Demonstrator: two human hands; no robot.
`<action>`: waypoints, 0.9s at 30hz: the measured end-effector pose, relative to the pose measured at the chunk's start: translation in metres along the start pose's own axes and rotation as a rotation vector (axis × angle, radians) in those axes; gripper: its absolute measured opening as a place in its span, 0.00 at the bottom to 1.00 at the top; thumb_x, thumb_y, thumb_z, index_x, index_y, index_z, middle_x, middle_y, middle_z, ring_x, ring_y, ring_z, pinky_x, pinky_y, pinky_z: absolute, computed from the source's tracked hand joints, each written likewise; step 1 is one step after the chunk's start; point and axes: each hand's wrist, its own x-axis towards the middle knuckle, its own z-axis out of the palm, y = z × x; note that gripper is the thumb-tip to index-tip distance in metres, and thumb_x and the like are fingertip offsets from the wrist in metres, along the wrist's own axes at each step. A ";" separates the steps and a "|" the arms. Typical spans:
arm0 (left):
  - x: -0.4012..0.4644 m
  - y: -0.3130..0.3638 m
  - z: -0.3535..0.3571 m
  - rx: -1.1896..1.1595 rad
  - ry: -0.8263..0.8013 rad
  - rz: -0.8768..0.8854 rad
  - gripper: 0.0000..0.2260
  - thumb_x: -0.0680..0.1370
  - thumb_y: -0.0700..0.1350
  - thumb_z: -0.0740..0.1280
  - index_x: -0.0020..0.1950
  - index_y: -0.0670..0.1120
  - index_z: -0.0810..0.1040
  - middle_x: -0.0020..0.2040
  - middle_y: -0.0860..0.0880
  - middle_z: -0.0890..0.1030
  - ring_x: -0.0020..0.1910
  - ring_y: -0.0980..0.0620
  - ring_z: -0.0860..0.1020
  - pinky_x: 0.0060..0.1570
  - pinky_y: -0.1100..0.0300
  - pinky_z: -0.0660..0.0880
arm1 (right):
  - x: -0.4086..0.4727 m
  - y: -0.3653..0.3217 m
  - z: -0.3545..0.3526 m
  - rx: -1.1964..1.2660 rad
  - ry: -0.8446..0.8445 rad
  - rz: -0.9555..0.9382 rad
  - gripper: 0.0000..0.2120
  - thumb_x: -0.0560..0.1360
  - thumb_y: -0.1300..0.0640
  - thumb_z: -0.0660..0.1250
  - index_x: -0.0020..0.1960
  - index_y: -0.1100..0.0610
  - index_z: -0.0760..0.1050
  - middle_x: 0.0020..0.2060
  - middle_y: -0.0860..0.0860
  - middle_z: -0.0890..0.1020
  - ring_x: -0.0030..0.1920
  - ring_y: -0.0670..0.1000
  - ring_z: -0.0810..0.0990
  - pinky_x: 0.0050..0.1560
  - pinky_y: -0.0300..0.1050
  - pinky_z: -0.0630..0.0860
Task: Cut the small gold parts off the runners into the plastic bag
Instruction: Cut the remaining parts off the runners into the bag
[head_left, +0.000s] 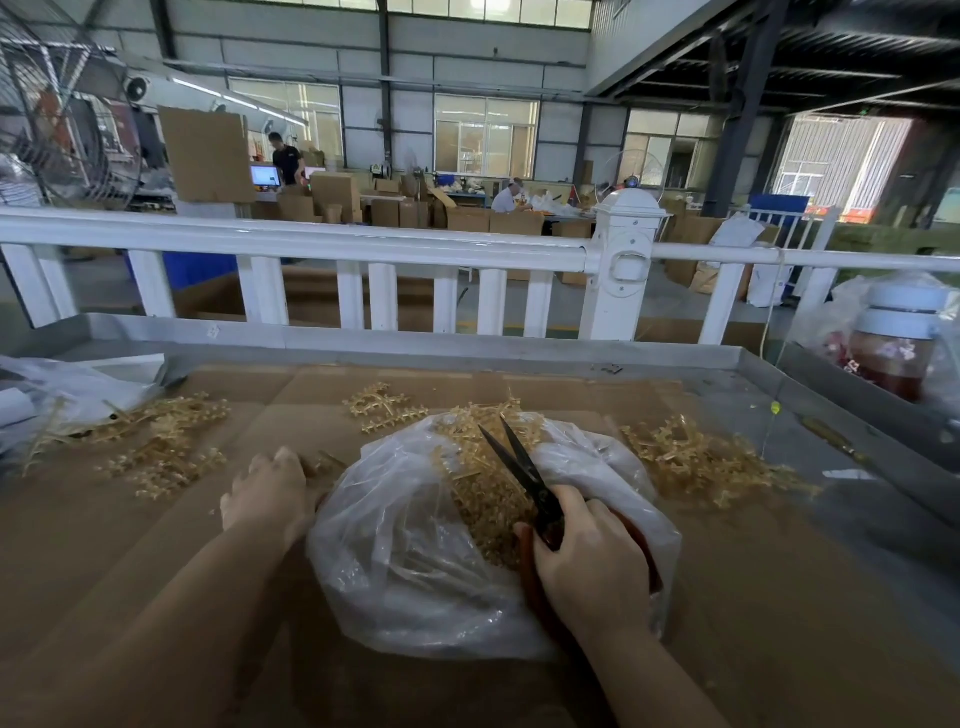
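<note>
Right hand: your right hand is clamped on the handles of the scissors, low and right of centre in the frame; the blades stand apart, tips pointing up over the bag mouth.
Left hand: your left hand rests palm down on the bench just left of the bag; a gold piece shows at the fingertips, but you cannot tell whether the grip has closed on it.
Plastic bag: one clear plastic bag lies at lower centre, mouth open upward, with a heap of gold parts inside.
Runners: gold runners lie in four groups: a pile at the left, one small cluster above the bag, a tangle at the bag mouth, and a pile at the right. Single runners within the piles cannot be counted.
Handling, runners: judge them light, thin and springy, with brittle branches that tangle. Take hold of the main stem, not the tips, and lift one clear of the pile.
Handling, bag: soft, slippery film with no shape of its own; the mouth may fold shut. Hold the runner over the opening so that cut parts drop inside.
Count: one pair of scissors, one bag, two hands.
Risk: small parts may spring off across the bench when cut.
</note>
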 end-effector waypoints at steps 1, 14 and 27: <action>0.001 0.000 -0.001 -0.043 -0.002 0.003 0.19 0.77 0.50 0.68 0.62 0.40 0.72 0.61 0.39 0.74 0.62 0.39 0.72 0.62 0.47 0.70 | 0.000 0.000 0.000 0.004 0.001 -0.002 0.22 0.73 0.44 0.68 0.64 0.51 0.74 0.46 0.50 0.80 0.49 0.52 0.79 0.46 0.43 0.74; 0.001 -0.001 -0.006 -0.196 -0.034 -0.015 0.20 0.73 0.52 0.73 0.55 0.39 0.77 0.56 0.38 0.78 0.54 0.39 0.77 0.55 0.50 0.75 | 0.000 0.000 0.000 0.000 0.005 -0.007 0.23 0.73 0.43 0.68 0.65 0.51 0.73 0.46 0.50 0.80 0.49 0.51 0.79 0.45 0.41 0.73; 0.004 0.004 -0.002 -0.262 -0.050 0.127 0.15 0.72 0.45 0.74 0.56 0.43 0.80 0.52 0.46 0.82 0.52 0.47 0.79 0.53 0.55 0.75 | 0.000 -0.001 -0.001 -0.015 0.011 -0.014 0.22 0.71 0.46 0.71 0.62 0.54 0.76 0.43 0.52 0.81 0.46 0.54 0.80 0.42 0.44 0.75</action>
